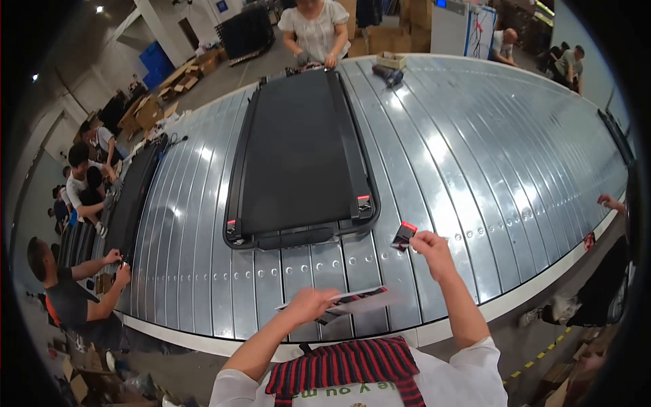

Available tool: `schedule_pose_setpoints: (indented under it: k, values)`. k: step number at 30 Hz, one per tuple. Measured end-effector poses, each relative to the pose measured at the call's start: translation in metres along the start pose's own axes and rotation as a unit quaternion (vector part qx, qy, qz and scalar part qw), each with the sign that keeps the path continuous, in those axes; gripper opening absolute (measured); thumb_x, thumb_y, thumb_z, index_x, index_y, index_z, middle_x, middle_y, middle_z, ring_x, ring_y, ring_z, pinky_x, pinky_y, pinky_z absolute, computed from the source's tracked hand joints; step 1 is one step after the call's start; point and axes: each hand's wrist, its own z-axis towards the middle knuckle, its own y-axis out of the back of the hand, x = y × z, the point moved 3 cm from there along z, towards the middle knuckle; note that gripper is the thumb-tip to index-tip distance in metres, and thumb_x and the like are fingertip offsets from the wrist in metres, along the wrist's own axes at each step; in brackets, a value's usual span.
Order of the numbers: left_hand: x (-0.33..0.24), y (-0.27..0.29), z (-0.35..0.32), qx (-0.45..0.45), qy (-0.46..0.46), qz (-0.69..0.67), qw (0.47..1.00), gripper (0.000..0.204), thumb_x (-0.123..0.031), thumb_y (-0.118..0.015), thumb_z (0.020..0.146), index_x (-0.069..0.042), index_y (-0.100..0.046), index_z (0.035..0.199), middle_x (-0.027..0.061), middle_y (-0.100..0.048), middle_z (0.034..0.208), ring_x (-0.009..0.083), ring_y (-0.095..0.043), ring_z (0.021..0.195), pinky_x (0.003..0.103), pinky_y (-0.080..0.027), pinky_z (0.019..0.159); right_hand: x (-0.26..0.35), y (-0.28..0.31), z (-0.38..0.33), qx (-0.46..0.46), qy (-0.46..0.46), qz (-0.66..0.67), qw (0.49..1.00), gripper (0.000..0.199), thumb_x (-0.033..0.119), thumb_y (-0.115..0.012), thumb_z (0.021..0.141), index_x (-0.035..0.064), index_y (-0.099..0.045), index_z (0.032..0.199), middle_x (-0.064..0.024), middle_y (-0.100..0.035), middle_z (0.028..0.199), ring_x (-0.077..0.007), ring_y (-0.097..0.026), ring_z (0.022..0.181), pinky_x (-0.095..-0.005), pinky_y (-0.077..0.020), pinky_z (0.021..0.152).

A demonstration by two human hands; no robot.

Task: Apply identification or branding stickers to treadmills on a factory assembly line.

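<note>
My left hand [312, 305] is closed on a sheet of labels [356, 296], white with black and red pieces, held low over the near side of the metal slatted conveyor [298, 271]. The sheet's right end is blurred. Farther right, my right hand [432, 251] pinches a small black label with a red edge [404, 235], raised above the slats. A black treadmill deck [298, 149] lies flat beyond my hands. On its near right corner is a red-and-black label [364, 203]; a similar one [231, 226] marks the near left corner.
A person in white [315, 30] has both hands at the deck's far end. A dark power tool [388, 74] lies beside a small box [391, 60] at the far edge. Workers on the left, one nearby in dark clothing [74, 292], handle another black deck [135, 197].
</note>
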Motion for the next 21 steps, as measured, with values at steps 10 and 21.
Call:
schedule_pose_setpoints:
  k: [10, 21]
  values:
    - [0.028, 0.068, 0.099, -0.054, -0.026, 0.097, 0.993, 0.014, -0.01, -0.055, 0.074, -0.011, -0.054, 0.088, 0.0079, -0.058, 0.089, 0.0281, -0.057, 0.084, 0.039, -0.047, 0.064, -0.018, -0.025, 0.171, 0.064, -0.092, -0.08, 0.99, 0.015, 0.019, -0.06, 0.079, 0.0049, -0.057, 0.074, 0.0013, -0.051, 0.065, -0.0075, -0.044, 0.061, -0.0227, -0.0346, 0.053]
    - [0.083, 0.085, 0.204, -0.083, -0.075, 0.142, 0.983, 0.008, -0.005, -0.054, 0.069, -0.002, -0.055, 0.076, 0.0094, -0.049, 0.121, 0.0253, -0.049, 0.104, 0.037, -0.042, 0.081, -0.049, -0.069, 0.261, 0.114, -0.209, -0.077, 0.968, 0.012, 0.013, -0.058, 0.08, 0.0048, -0.052, 0.072, -0.0001, -0.045, 0.055, -0.006, -0.034, 0.041, -0.0209, -0.0215, 0.036]
